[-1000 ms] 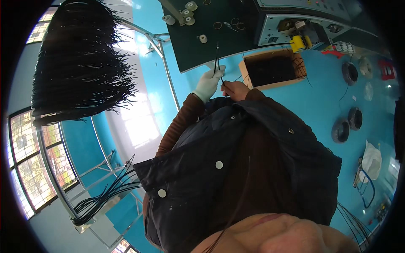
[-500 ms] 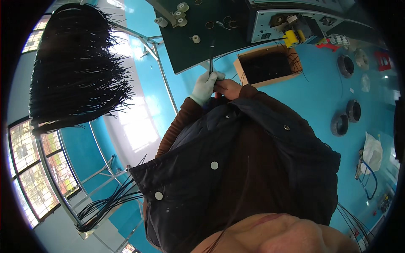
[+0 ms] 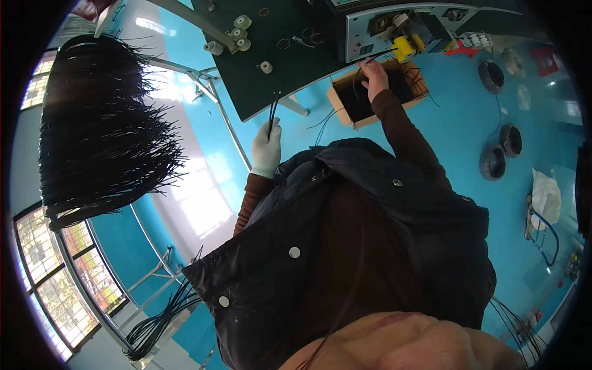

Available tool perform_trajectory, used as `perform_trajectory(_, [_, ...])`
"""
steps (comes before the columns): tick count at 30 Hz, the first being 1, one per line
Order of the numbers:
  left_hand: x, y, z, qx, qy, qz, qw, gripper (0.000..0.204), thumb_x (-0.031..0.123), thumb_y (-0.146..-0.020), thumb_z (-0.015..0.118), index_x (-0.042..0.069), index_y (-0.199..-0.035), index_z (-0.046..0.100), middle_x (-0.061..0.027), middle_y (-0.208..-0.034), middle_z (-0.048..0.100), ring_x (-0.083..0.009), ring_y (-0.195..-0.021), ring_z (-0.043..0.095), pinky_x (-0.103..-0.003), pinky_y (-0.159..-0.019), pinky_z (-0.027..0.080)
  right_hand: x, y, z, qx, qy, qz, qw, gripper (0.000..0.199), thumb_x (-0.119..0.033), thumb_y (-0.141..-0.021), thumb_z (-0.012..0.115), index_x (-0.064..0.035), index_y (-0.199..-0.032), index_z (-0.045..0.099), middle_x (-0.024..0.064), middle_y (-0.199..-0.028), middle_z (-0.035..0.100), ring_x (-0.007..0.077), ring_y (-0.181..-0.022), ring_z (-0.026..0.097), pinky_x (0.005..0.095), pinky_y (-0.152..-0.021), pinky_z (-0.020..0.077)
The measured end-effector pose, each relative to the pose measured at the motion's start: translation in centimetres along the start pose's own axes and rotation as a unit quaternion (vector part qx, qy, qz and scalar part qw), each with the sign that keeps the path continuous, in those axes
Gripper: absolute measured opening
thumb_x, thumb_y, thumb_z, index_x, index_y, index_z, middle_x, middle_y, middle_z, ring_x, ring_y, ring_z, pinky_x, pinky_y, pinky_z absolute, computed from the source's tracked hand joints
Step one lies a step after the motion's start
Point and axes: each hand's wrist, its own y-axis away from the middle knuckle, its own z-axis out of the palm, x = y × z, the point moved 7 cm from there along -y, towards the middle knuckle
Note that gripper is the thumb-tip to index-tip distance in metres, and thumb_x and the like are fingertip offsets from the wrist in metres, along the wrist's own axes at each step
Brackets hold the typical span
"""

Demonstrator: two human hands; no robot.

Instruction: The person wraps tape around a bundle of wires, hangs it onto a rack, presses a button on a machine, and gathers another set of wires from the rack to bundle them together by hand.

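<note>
The big bundle of black wires (image 3: 102,129) hangs at the far left over its rack, as before. The dark green bench (image 3: 290,55) sits ahead, and the cardboard box (image 3: 376,92) beside it. A moment ago both hands met at the chest; now they have parted. The gloved left hand (image 3: 266,148) is closed around a few short black wires (image 3: 272,111), ends up. The bare right hand (image 3: 374,73) has reached out over the box, fingers pinching a black wire (image 3: 376,57) toward the machine's yellow part (image 3: 404,48).

Gloved left hand (image 3: 267,150) raised, fingers closed in a fist; bare right hand (image 3: 374,71) stretched farther forward, arm extended.
</note>
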Motion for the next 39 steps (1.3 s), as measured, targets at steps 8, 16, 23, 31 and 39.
perform_trajectory(8, [0.1, 0.6, 2.3, -0.149, 0.228, -0.153, 0.95, 0.033, 0.024, -0.092, 0.041, -0.001, -0.104, 0.058, 0.0061, -0.052, 0.036, -0.0045, -0.039, 0.03, -0.022, -0.037, 0.026, -0.3, 0.7, 2.0, -0.073, -0.045, -0.004, 0.996, 0.027, -0.03, -0.091, 0.046, -0.006, -0.099, 0.055, 0.0038, -0.086, 0.064, 0.0106, -0.079, 0.059, 0.0259, -0.072, 0.0448])
perform_trajectory(16, [0.4, 1.2, 3.3, -0.195, 0.266, -0.184, 0.926, 0.037, 0.028, -0.093, 0.034, 0.001, -0.107, 0.055, 0.003, -0.052, 0.034, -0.005, -0.038, 0.026, -0.021, -0.036, 0.025, 0.9, 1.6, 2.8, -0.093, 0.007, 0.001, 0.996, 0.029, -0.029, -0.095, 0.04, -0.0045, -0.102, 0.054, 0.0059, -0.09, 0.064, 0.0118, -0.079, 0.06, 0.0258, -0.069, 0.0478])
perform_trajectory(23, [-0.1, 0.7, 3.5, -0.194, 0.26, -0.187, 0.927, 0.036, 0.029, -0.093, 0.036, 0.002, -0.108, 0.055, -0.0003, -0.059, 0.043, -0.0061, -0.041, 0.033, -0.021, -0.039, 0.032, 1.0, 2.1, 2.9, -0.11, 0.032, -0.011, 0.993, 0.026, -0.028, -0.093, 0.042, -0.0049, -0.095, 0.053, 0.0055, -0.086, 0.065, 0.0105, -0.073, 0.06, 0.024, -0.064, 0.0476])
perform_trajectory(31, [0.1, -2.5, 4.5, -0.112, 0.246, -0.137, 0.953, 0.036, 0.031, -0.092, 0.042, 0.005, -0.114, 0.054, -0.0085, -0.1, 0.058, -0.017, -0.092, 0.056, -0.029, -0.069, 0.045, 4.5, 11.2, 8.7, -0.3, 0.246, -0.085, 0.918, 0.026, -0.027, -0.091, 0.043, -0.0027, -0.087, 0.052, 0.0102, -0.078, 0.064, 0.0226, -0.071, 0.062, 0.0359, -0.065, 0.0471])
perform_trajectory(39, [1.2, -2.6, 5.7, -0.137, 0.298, -0.126, 0.936, 0.033, 0.025, -0.093, 0.041, -0.001, -0.107, 0.056, -0.0063, -0.096, 0.06, -0.0138, -0.094, 0.056, -0.025, -0.076, 0.044, 4.0, 14.9, 12.0, -0.448, 0.379, -0.158, 0.794, 0.025, -0.028, -0.089, 0.045, -0.0045, -0.091, 0.054, 0.0142, -0.077, 0.062, 0.0347, -0.075, 0.06, 0.0426, -0.067, 0.0449])
